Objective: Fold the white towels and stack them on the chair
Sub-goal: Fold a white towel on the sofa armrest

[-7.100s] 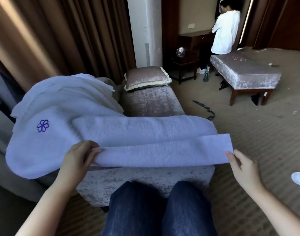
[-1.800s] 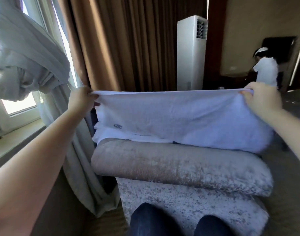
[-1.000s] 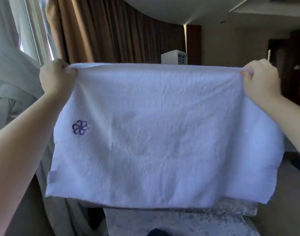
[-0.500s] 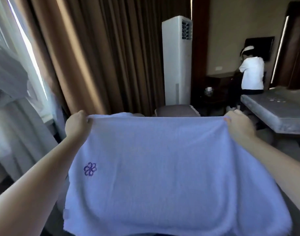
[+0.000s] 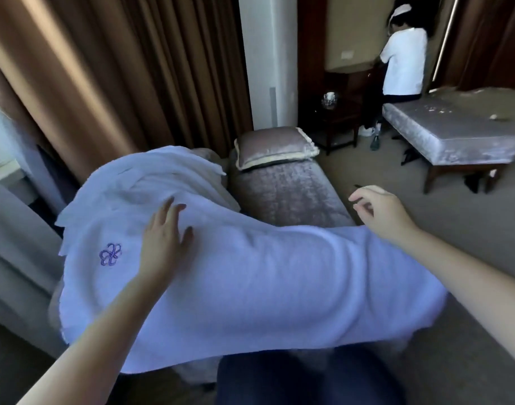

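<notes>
Towel (image 5: 265,282) draped across chair (image 5: 285,194) near end, long axis left-right, logo (image 5: 111,254) at left. Your left hand (image 5: 165,241) flat on it, fingers straight; your right hand (image 5: 382,211) loose, empty, by far edge.

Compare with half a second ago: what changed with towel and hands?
The white towel came down from mid-air onto the chair; both hands released its corners. The left hand rests flat on it, the right hand hovers, fingers loose. The cushion stays put.

The towel (image 5: 250,273) was white with a purple flower emblem (image 5: 111,254) at its nine o'clock; the chair (image 5: 288,194) was mottled grey velvet, the curtains (image 5: 104,68) brown.
</notes>
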The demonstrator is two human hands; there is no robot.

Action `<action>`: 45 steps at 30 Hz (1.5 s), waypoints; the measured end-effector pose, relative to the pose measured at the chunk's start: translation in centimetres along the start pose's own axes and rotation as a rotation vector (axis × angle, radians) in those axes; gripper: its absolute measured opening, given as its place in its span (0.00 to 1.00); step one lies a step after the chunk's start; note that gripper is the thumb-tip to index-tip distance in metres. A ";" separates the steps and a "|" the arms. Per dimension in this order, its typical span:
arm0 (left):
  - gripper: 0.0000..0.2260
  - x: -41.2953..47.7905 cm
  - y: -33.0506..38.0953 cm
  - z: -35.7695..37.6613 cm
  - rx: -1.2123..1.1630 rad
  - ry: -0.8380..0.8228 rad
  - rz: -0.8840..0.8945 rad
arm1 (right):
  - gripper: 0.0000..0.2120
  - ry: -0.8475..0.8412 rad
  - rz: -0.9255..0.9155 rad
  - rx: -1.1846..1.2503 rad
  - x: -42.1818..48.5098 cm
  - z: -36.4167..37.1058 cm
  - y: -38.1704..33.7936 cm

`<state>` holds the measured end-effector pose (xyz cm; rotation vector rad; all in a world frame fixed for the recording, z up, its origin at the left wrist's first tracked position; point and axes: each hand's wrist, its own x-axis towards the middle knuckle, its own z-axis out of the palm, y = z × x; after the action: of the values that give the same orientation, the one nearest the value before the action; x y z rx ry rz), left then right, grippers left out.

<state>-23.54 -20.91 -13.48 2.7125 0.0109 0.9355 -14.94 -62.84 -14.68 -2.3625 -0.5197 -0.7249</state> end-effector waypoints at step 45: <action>0.14 -15.2 16.8 1.1 -0.198 0.014 -0.114 | 0.23 0.082 -0.260 -0.229 -21.7 -4.6 9.1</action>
<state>-36.30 -38.78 -19.20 2.4955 0.0711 0.8735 -28.67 -76.54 -28.72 -2.4884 -0.7527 -1.0433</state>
